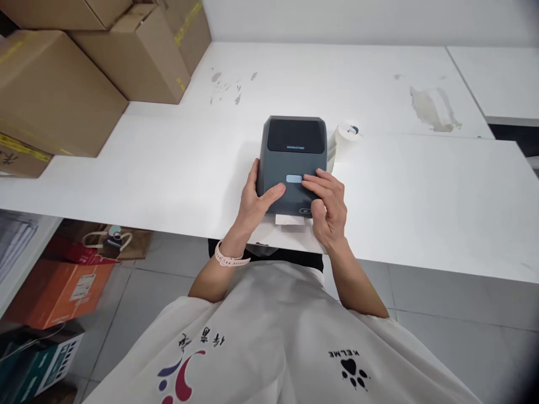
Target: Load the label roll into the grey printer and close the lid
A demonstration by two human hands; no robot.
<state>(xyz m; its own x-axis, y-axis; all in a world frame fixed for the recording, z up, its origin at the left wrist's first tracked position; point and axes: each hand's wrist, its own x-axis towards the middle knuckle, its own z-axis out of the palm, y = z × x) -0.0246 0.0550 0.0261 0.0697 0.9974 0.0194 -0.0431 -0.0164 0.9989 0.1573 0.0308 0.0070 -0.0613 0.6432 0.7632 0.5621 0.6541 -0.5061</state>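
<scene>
A dark grey label printer (295, 154) stands near the front edge of a white table (421, 191). My left hand (255, 205) grips its left side, with the thumb lying on the lid next to a light blue button (293, 178). My right hand (328, 210) rests on the lid's right front, fingers together and pressed down by the same button. A white label strip (288, 219) sticks out of the printer's front slot, below my hands. A roll of white labels (346, 140) lies just right of the printer.
Several cardboard boxes (63, 84) are stacked on the table's far left. Under the table on the left sit an orange box (54, 292), a teal box (37, 365) and a brown bag (113, 241). A second white table (501, 78) adjoins at the far right.
</scene>
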